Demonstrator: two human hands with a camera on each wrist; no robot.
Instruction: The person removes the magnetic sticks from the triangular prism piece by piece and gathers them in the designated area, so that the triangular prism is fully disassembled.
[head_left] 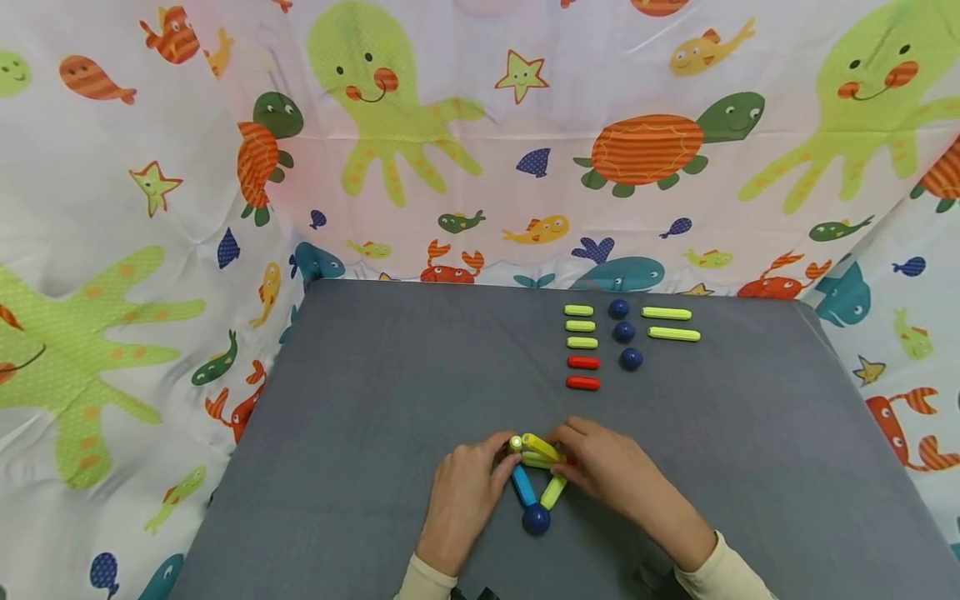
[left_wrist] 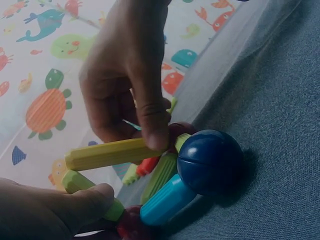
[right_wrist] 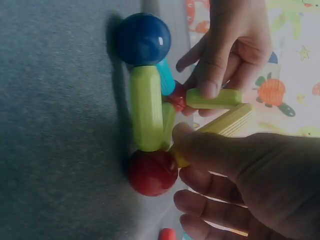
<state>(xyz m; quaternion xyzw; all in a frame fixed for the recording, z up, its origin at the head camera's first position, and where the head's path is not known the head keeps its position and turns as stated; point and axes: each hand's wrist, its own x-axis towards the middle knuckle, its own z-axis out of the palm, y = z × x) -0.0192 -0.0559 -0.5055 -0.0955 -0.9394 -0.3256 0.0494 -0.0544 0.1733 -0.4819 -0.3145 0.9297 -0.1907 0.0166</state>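
Observation:
A triangle of rods and balls lies on the table between both hands. Its blue ball [head_left: 536,519] is nearest the person, joined to a light blue rod [head_left: 523,485] and a yellow-green rod [head_left: 553,492]. One red ball [right_wrist: 152,172] forms the right corner, another red ball [left_wrist: 134,223] the left. My left hand [head_left: 461,487] pinches a yellow-green rod [right_wrist: 215,98] that rises from the left red ball. With thumb and fingers, my right hand [head_left: 618,462] holds a yellow rod [left_wrist: 112,154] slanting up from the right red ball. The two raised rods' upper ends are close together; contact is unclear.
Toward the back right lie a column of short yellow-green rods [head_left: 581,326] and red rods [head_left: 583,363]. Beside them are three blue balls [head_left: 623,332] and two longer yellow-green rods [head_left: 674,334]. A patterned curtain [head_left: 480,192] borders the grey table [head_left: 360,400].

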